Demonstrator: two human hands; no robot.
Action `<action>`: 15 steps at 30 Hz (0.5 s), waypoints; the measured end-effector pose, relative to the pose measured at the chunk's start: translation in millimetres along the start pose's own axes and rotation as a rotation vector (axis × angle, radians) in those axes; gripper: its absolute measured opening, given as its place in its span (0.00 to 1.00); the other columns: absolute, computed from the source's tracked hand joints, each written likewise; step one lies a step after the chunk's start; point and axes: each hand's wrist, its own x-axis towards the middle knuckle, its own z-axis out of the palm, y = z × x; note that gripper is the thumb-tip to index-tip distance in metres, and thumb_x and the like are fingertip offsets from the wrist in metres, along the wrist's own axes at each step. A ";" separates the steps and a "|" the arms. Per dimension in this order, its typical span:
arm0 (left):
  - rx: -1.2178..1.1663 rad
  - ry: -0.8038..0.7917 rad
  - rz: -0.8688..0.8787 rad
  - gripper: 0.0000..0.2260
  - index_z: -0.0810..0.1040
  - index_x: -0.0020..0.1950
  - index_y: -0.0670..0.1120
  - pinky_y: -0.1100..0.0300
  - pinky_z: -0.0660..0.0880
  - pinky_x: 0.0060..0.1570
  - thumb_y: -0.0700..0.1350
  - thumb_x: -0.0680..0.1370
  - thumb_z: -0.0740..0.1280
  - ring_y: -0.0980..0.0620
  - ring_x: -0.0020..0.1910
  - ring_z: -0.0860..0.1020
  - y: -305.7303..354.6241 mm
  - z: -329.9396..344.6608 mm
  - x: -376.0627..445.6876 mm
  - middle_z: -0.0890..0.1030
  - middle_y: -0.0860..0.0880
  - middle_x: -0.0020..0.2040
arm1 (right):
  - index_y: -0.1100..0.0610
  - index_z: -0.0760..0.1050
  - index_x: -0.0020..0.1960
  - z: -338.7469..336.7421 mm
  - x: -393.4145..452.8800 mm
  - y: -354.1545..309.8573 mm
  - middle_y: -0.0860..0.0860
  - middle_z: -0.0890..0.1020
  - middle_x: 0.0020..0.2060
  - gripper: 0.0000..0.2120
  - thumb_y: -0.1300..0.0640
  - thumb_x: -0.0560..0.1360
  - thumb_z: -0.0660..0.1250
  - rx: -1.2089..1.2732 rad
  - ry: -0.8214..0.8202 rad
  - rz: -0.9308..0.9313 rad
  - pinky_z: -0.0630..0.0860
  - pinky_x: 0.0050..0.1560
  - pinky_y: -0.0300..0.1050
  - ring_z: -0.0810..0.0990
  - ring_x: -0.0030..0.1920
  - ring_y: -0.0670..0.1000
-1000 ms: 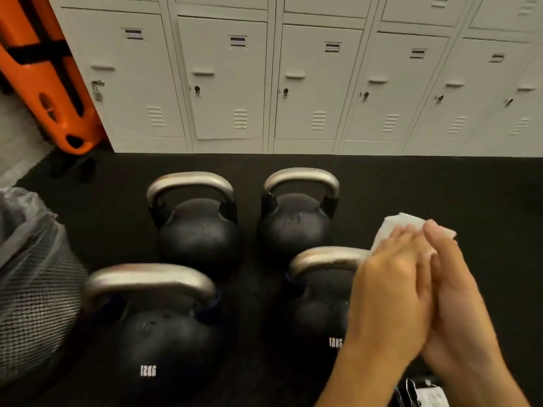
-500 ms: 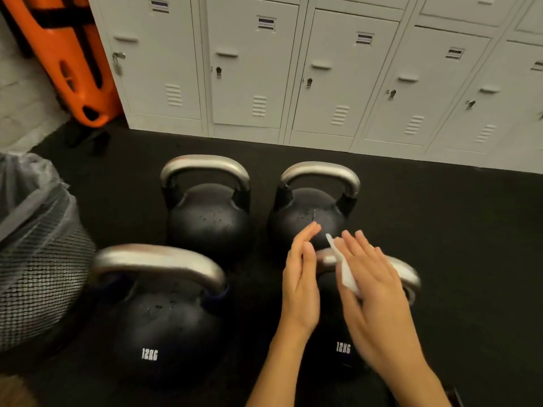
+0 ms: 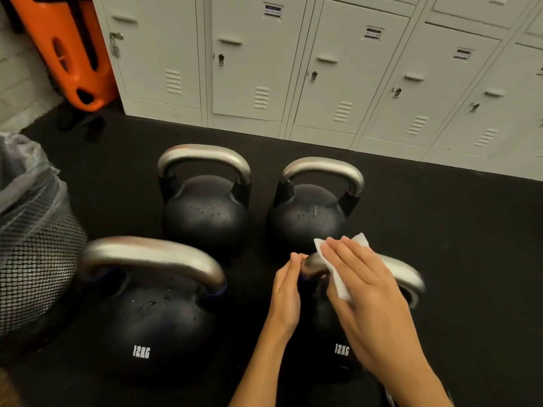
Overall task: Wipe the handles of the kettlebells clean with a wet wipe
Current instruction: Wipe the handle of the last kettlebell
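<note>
Kettlebell handle (image 3: 393, 267): right hand (image 3: 367, 292) pressing wet wipe (image 3: 340, 284) flat-fingered, left hand (image 3: 286, 292) pinching beside; unclamped wipe risking slipping off.

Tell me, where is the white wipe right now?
The wet wipe lies under the right hand, draped over the near-right kettlebell's handle, low and right of centre.
</note>
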 end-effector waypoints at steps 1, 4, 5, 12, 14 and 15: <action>0.020 -0.007 0.006 0.21 0.78 0.47 0.34 0.68 0.75 0.44 0.44 0.84 0.51 0.59 0.41 0.79 0.0 -0.9 -0.7 0.81 0.48 0.39 | 0.51 0.70 0.72 2.1 4.1 -2.5 0.44 0.72 0.71 0.23 0.51 0.77 0.58 -0.034 -0.022 -0.023 0.59 0.73 0.46 0.63 0.74 0.44; 0.018 0.026 -0.023 0.18 0.77 0.45 0.36 0.65 0.74 0.43 0.46 0.83 0.54 0.59 0.39 0.78 -0.2 -7.1 -0.7 0.80 0.47 0.38 | 0.52 0.72 0.71 7.2 5.1 -10.5 0.45 0.74 0.70 0.23 0.50 0.77 0.57 -0.062 -0.101 -0.085 0.55 0.76 0.46 0.64 0.74 0.46; 0.004 0.022 -0.041 0.19 0.78 0.48 0.34 0.63 0.75 0.46 0.46 0.83 0.54 0.55 0.43 0.79 -2.2 -9.6 0.1 0.81 0.43 0.42 | 0.51 0.72 0.71 7.7 2.0 -12.0 0.44 0.73 0.70 0.23 0.50 0.77 0.58 -0.053 -0.121 -0.100 0.54 0.76 0.45 0.63 0.75 0.44; -0.096 0.002 -0.087 0.18 0.80 0.52 0.34 0.62 0.77 0.48 0.45 0.83 0.54 0.52 0.47 0.81 1.8 -9.6 -1.5 0.83 0.42 0.46 | 0.47 0.74 0.68 -7.1 2.2 -9.2 0.41 0.73 0.69 0.23 0.47 0.76 0.55 -0.131 -0.178 -0.131 0.54 0.75 0.44 0.62 0.75 0.43; -0.078 0.009 -0.086 0.18 0.81 0.53 0.38 0.58 0.76 0.49 0.45 0.83 0.54 0.49 0.49 0.81 2.1 -10.0 -1.3 0.83 0.41 0.49 | 0.50 0.77 0.66 -5.1 13.8 -14.9 0.44 0.78 0.66 0.24 0.47 0.75 0.53 -0.258 -0.231 -0.147 0.57 0.72 0.48 0.69 0.72 0.48; -0.074 0.014 -0.096 0.17 0.82 0.54 0.39 0.57 0.77 0.49 0.45 0.83 0.54 0.48 0.50 0.81 2.8 -10.9 -1.1 0.84 0.41 0.50 | 0.52 0.78 0.64 -2.3 17.4 -17.3 0.46 0.80 0.64 0.25 0.47 0.75 0.52 -0.308 -0.255 -0.168 0.58 0.71 0.50 0.72 0.70 0.49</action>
